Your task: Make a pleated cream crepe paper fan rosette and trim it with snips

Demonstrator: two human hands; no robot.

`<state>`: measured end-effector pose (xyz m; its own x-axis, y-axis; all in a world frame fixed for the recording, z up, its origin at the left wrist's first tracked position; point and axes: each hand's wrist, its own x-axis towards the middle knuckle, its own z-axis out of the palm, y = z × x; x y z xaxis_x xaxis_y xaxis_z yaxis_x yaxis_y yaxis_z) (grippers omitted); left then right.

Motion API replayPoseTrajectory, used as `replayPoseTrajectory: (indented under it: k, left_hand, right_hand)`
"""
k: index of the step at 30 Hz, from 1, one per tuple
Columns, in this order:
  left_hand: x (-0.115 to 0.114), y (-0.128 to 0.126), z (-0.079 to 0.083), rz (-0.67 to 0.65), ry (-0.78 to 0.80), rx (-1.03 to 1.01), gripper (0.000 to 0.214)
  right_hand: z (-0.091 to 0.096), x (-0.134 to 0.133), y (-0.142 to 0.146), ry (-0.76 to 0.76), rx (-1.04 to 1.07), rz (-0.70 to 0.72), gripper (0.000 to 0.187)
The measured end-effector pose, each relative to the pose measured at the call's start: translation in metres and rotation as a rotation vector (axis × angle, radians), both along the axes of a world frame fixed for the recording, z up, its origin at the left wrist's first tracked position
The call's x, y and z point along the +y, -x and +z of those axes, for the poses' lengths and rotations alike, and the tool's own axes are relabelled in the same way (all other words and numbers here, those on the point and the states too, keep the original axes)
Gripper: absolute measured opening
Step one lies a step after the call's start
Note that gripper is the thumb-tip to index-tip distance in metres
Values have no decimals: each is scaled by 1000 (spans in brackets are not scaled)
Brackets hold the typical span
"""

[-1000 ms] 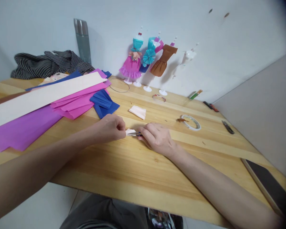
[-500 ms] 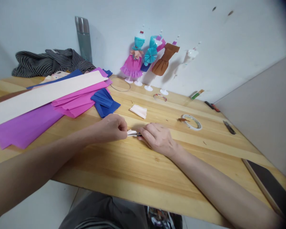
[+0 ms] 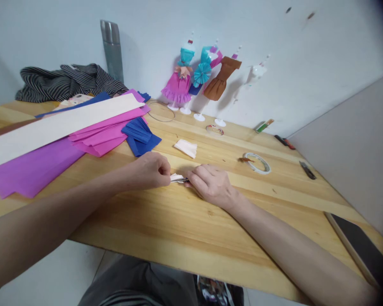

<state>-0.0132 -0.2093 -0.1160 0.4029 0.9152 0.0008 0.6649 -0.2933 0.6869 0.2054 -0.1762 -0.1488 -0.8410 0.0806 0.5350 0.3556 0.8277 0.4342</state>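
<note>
My left hand (image 3: pixel 153 170) is closed in a pinch on a small pleated piece of cream paper (image 3: pixel 176 176), just above the wooden table. From my right hand (image 3: pixel 209 182), which is closed, the thin metal blades of a pair of scissors (image 3: pixel 180 180) point left against that paper. The fingers hide the scissors' handles. Behind the hands lies a second small cream paper piece (image 3: pixel 186 148), touched by neither hand. Folded blue paper (image 3: pixel 141 138) rests beyond my left hand.
Long cream paper (image 3: pixel 64 125) and purple sheets (image 3: pixel 41 170) cover the left side. Little dress stands (image 3: pixel 221 80) line the wall. A tape roll (image 3: pixel 258 163), a cutter knife (image 3: pixel 307 170) and a dark phone-like slab (image 3: pixel 357 246) lie to the right. A bottle (image 3: pixel 112 51) stands behind.
The scissor blades have shifted slightly and reach a little further along the paper toward my left hand. Both hands have stayed almost in place.
</note>
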Motion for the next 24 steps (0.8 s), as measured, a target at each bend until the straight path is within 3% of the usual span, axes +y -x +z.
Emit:
replayPoseTrajectory:
  k: [24]
  left_hand:
    - [-2, -1, 0, 0, 2, 18, 14]
  right_hand:
    - [0, 0, 1, -29, -25, 5, 26]
